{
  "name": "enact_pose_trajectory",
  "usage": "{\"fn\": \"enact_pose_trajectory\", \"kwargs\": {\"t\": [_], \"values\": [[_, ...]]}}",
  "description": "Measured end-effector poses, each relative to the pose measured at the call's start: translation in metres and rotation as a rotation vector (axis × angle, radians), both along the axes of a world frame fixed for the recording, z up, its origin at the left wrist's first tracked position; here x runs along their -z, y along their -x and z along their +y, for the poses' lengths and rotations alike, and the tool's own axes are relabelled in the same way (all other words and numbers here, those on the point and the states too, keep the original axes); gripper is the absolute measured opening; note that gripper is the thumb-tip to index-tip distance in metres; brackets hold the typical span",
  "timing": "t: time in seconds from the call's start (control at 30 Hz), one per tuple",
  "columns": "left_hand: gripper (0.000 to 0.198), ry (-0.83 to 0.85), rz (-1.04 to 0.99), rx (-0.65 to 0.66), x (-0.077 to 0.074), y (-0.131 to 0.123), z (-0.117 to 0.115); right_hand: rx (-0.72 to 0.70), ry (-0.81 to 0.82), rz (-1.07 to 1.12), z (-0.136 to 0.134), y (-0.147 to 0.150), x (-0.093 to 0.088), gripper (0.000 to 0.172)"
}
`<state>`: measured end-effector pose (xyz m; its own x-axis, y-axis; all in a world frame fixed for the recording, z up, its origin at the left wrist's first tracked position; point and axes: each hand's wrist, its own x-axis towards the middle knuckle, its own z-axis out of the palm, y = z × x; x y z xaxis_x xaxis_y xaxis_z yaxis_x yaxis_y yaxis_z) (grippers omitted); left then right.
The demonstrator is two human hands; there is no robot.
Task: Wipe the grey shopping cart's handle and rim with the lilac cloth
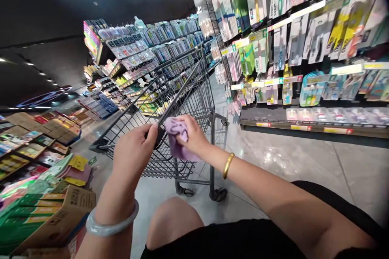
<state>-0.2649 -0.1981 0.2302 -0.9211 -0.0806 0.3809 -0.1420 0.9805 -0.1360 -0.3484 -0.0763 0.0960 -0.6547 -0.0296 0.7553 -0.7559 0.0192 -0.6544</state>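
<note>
A grey wire shopping cart [194, 89] stands in front of me, tilted in the view. My left hand [133, 149] is closed around its top rail, with the thumb lying along the bar. Just to the right, my right hand [193, 135] grips a bunched light purple cloth [176, 127]. Part of the cloth lies against the cart's rail and a loose end hangs below the fingers. The stretch of rail under the cloth is hidden.
Hanging toothbrush packs [281, 46] fill the rack on the right, above a low shelf edge [304, 127]. An open cardboard box [73, 206] of green packets stands at lower left. More stocked shelves [152, 48] rise behind the cart. Tiled floor [273, 162] lies between.
</note>
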Motion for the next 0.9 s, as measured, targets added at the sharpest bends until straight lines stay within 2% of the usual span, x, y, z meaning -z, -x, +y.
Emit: {"fn": "enact_pose_trajectory", "kwargs": {"t": [0.07,0.13,0.2,0.27,0.37,0.43,0.5,0.63,0.7,0.77,0.9], "values": [[0.053,0.031,-0.022,-0.025,-0.006,0.009,0.005,0.023,-0.026,-0.056,-0.005,0.007,0.021,0.048],[0.055,0.072,-0.102,-0.031,-0.011,0.021,0.01,0.032,-0.04,-0.058,-0.008,0.011,0.032,0.048],[0.053,0.101,-0.202,-0.023,-0.013,0.03,0.012,0.043,-0.048,-0.04,-0.008,0.011,0.028,0.047],[0.049,0.115,-0.241,-0.014,-0.013,0.034,0.01,0.051,-0.05,-0.013,-0.006,0.005,0.015,0.045],[0.044,0.134,-0.226,-0.015,-0.011,0.028,0.002,0.044,-0.055,0.045,-0.005,-0.006,-0.007,0.045],[0.042,0.146,-0.22,-0.017,-0.011,0.02,-0.006,0.031,-0.075,0.071,-0.007,-0.011,-0.011,0.046],[0.039,0.112,-0.24,-0.033,-0.013,0.012,-0.015,0.014,-0.106,0.068,-0.011,-0.012,-0.005,0.047],[0.036,-0.012,-0.29,-0.077,-0.018,-0.001,-0.035,-0.006,-0.147,0.028,-0.02,-0.009,0.019,0.048],[0.034,-0.014,-0.29,-0.08,-0.019,-0.005,-0.045,0.001,-0.148,0.018,-0.023,-0.008,0.024,0.048],[0.033,-0.003,-0.287,-0.071,-0.018,-0.007,-0.053,0.013,-0.138,0.025,-0.028,-0.008,0.018,0.048],[0.032,0.02,-0.267,-0.059,-0.016,-0.008,-0.064,0.025,-0.109,0.059,-0.05,-0.008,-0.017,0.046]]}}
